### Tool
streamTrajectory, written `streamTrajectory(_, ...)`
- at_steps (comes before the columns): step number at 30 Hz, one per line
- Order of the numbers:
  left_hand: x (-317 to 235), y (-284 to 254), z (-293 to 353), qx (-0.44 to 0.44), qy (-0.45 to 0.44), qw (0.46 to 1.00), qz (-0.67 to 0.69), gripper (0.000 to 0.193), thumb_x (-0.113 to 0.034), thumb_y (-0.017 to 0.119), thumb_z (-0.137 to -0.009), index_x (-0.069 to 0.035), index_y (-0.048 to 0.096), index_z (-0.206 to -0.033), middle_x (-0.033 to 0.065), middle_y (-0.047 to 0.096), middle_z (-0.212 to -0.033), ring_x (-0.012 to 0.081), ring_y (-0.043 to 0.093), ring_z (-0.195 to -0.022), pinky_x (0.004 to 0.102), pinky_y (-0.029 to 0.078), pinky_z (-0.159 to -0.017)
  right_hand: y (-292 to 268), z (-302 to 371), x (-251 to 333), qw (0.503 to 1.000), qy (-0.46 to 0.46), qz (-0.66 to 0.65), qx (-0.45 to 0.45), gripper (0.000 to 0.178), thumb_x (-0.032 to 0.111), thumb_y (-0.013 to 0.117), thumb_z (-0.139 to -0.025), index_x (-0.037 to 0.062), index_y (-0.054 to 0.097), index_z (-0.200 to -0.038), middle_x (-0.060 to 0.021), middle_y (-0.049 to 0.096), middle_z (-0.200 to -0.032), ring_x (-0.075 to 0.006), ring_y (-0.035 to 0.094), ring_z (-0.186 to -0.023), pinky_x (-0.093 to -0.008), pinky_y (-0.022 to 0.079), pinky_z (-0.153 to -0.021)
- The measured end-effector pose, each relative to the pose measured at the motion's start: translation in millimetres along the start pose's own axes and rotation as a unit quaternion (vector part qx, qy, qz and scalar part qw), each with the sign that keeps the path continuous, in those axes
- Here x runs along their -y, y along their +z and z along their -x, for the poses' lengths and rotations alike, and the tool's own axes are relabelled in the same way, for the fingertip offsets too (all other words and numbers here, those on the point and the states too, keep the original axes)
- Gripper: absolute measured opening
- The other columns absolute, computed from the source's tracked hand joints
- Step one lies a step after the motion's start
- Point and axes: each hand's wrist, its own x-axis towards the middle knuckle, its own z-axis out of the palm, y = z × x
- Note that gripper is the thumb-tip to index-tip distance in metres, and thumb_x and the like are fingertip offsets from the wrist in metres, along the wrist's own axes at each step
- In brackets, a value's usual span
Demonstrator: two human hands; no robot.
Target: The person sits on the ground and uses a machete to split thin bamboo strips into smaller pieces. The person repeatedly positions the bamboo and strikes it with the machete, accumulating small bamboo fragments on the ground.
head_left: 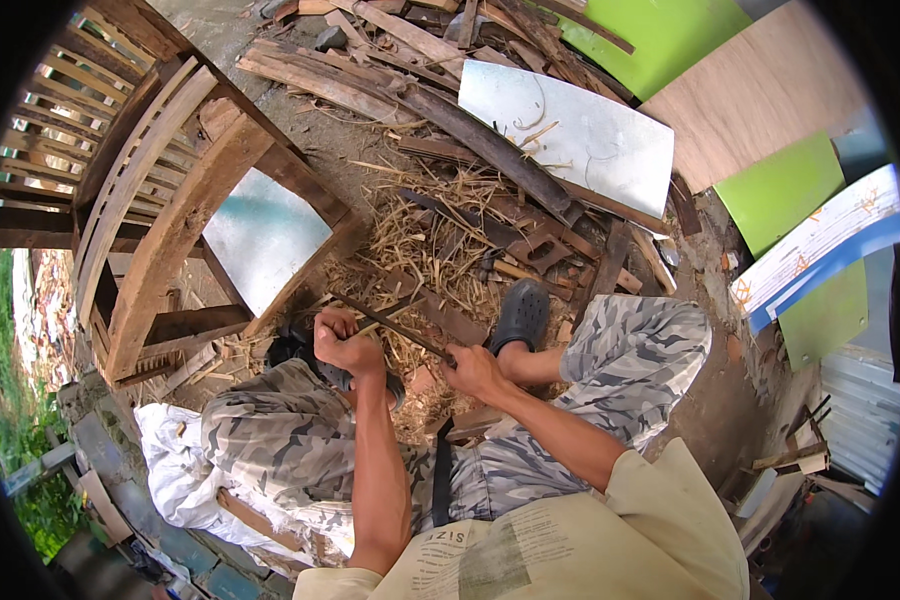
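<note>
My right hand (473, 371) is closed around the near end of a long, narrow, dark blade-like tool (395, 328). From there the tool slants up and left, passing just beyond my left hand (345, 343). The left fingers are curled into a fist, and what they grip is hidden. A thin pale strip (378, 318) crosses the dark tool beside the left fist; I cannot tell whether that hand holds it. Both hands are between my knees, above curly wood shavings (410, 235) on the ground.
A wooden frame with slats (175, 215) stands at the left, a pale panel (268, 240) inside it. Old boards (340, 85) are heaped at the far side beside a white sheet (570, 130). Green panels (785, 195) lean at the right. My dark clog (521, 310) rests among scraps.
</note>
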Motion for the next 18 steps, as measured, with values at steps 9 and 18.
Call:
streamTrajectory(9, 0, 4, 6, 0.005, -0.003, 1.0, 0.012, 0.043, -0.034, 0.034, -0.098, -0.009, 0.026, -0.065, 0.0019, 0.027, -0.059, 0.0119, 0.023, -0.055, 0.0303, 0.021, -0.051, 9, -3, -21, 0.999, 0.049, -0.013, 0.018, 0.032, 0.025, 0.066, -0.082, -0.0069, 0.07, -0.088, -0.0291, 0.068, -0.085, -0.042, 0.068, -0.083, -0.0463, 0.055, -0.074)
streamTrajectory(18, 5, 1, 3, 0.019, 0.005, 1.0, 0.015, 0.041, -0.032, 0.033, -0.098, -0.009, 0.027, -0.065, 0.0019, 0.027, -0.059, 0.0121, 0.024, -0.055, 0.0296, 0.022, -0.051, 15, -27, -32, 0.99, 0.121, 0.01, 0.073, 0.036, 0.027, 0.065, -0.083, -0.0055, 0.069, -0.099, -0.029, 0.068, -0.091, -0.0427, 0.067, -0.088, -0.0473, 0.054, -0.078)
